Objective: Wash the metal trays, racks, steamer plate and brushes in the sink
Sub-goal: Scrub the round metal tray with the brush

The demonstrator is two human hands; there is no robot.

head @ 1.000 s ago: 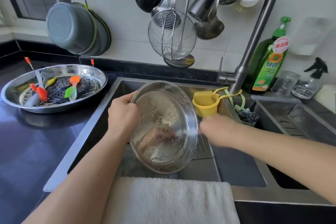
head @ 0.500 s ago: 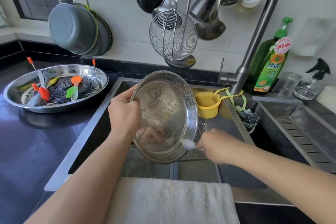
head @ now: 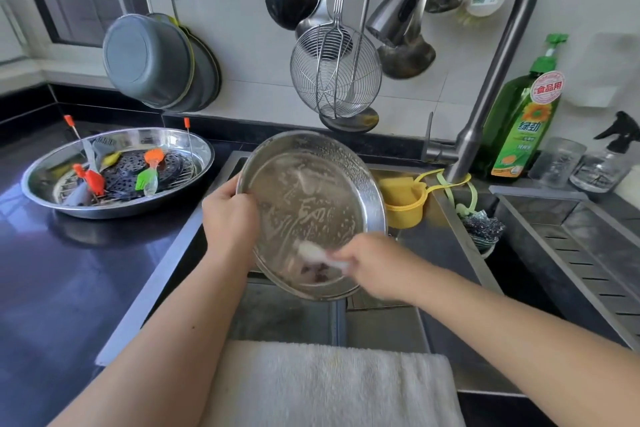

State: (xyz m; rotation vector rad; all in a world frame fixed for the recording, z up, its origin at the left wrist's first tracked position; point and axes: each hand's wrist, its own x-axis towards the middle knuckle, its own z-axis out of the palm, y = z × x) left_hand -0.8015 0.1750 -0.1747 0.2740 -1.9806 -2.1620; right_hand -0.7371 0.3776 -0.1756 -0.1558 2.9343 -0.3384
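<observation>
On the far left of the dark desk (head: 52, 288) sits a wide metal tray (head: 52, 198), holding the perforated steamer plate (head: 128, 173), a wire rack under it, and several brushes (head: 150, 172) with orange, green and red heads; these look unwashed. To its right, over the sink (head: 294, 319), the left hand (head: 230, 218) grips the left rim of a round metal pan (head: 311, 211), fingers curled round the edge, holding it tilted on its side with the soapy inside facing the person. The right hand (head: 372, 265) is at the pan's near lower edge, fingers closed on a small white scrubber (head: 311, 251) that presses against the inner base; the hand is blurred, so the exact grip cannot be told. Further right hang a yellow cup (head: 405, 206) and the tap (head: 485, 80), then a green detergent bottle (head: 523, 125).

The main risk is the slick, soapy rim: the pan is held by one hand only, and a hard scrubbing push could twist it loose and drop it into the sink. Suds could also splash onto the white towel (head: 329, 388) at the near edge.
</observation>
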